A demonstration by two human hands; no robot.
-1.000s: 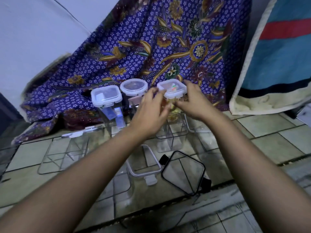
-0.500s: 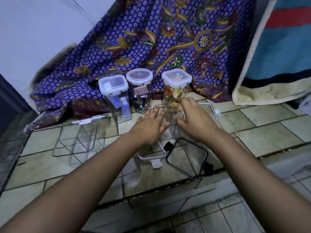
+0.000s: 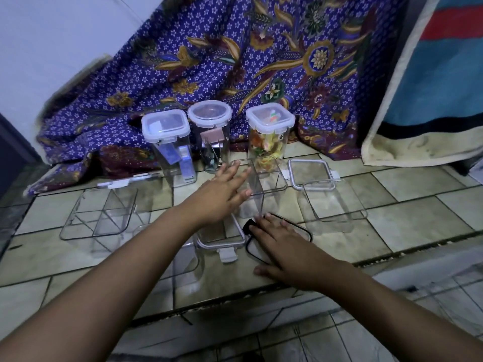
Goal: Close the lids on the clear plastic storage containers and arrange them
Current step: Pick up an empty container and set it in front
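Three lidded jars (image 3: 209, 131) are standing in a far row against the cloth (image 3: 235, 61). An open jar (image 3: 261, 189) is sitting just in front of them; the left hand (image 3: 222, 194), fingers spread and gripping nothing, is touching its left side. The right hand (image 3: 285, 246), fingers flat and open, is resting on a black-rimmed lid (image 3: 308, 232) near centre. A white-rimmed lid (image 3: 311, 173) is lying far right.

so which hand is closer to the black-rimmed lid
The right hand: it lies flat on the black-rimmed lid. The left hand is farther back and left, reaching to the open clear container.
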